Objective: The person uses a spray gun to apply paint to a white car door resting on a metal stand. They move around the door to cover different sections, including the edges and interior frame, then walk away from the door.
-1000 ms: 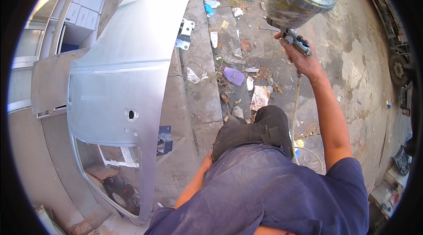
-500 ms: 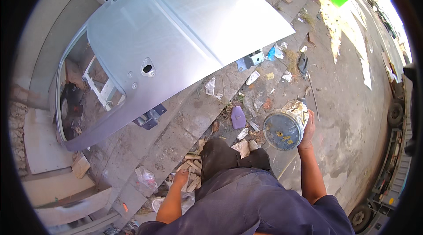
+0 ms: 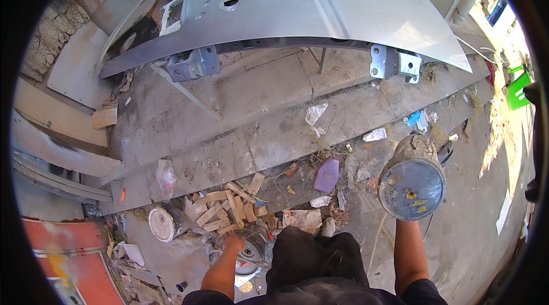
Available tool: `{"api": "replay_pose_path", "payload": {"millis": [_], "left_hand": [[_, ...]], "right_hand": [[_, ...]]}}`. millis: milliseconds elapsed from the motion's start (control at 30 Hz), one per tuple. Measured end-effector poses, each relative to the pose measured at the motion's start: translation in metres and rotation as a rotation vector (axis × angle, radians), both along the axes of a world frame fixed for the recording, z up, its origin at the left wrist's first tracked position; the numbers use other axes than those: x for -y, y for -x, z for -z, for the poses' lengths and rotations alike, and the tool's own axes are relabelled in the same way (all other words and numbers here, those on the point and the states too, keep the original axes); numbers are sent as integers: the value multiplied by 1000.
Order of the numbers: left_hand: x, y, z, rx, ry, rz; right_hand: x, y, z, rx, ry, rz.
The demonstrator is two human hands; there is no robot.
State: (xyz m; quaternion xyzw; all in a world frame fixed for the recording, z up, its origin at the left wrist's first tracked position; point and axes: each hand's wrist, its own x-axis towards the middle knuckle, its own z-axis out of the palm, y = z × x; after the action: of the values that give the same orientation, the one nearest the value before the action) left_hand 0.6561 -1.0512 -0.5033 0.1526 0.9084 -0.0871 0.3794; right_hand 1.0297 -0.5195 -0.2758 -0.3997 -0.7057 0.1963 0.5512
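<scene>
A paint-stained bucket [image 3: 412, 188] is raised on my right side, tilted so its grey, yellow-spotted base faces me. Its whitish, smeared wall shows beyond the base. My right forearm reaches up to it; the right hand [image 3: 408, 222] is almost wholly hidden behind the bucket it holds. My left hand [image 3: 233, 242] hangs low, fingers seemingly curled, with nothing visible in it. Close by it on the ground are wood offcuts [image 3: 234, 208] and a round container [image 3: 249, 250]. Ahead stands a large silver-grey vehicle door panel [image 3: 269, 8] with hinge brackets [image 3: 194, 64] along its lower edge.
A whitish bucket [image 3: 163, 224] stands left of the wood pile. A purple piece [image 3: 326, 175], crumpled paper and plastic litter the ground along a low concrete step [image 3: 274, 133]. Reddish panels [image 3: 71, 239] lie at lower left. A green bin [image 3: 518, 90] is far right.
My view has swung left and downward, so the panel sits higher. The bucket stays in my right hand, now covering that hand. More ground and the whitish bucket have come into view.
</scene>
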Motion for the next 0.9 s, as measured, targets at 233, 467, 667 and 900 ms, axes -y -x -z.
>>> {"api": "replay_pose_path", "payload": {"millis": [233,467,667,900], "left_hand": [[23,0,45,-105,4,3],[29,30,96,-204,-25,-89],[29,32,151,-324,-140,-54],[39,45,250,-336,-204,118]], "right_hand": [[-8,57,65,-150,-83,-27],[-14,141,118,-270,-161,-211],[-12,210,117,-94,-408,-441],[-7,225,120,108,-507,-591]]}}
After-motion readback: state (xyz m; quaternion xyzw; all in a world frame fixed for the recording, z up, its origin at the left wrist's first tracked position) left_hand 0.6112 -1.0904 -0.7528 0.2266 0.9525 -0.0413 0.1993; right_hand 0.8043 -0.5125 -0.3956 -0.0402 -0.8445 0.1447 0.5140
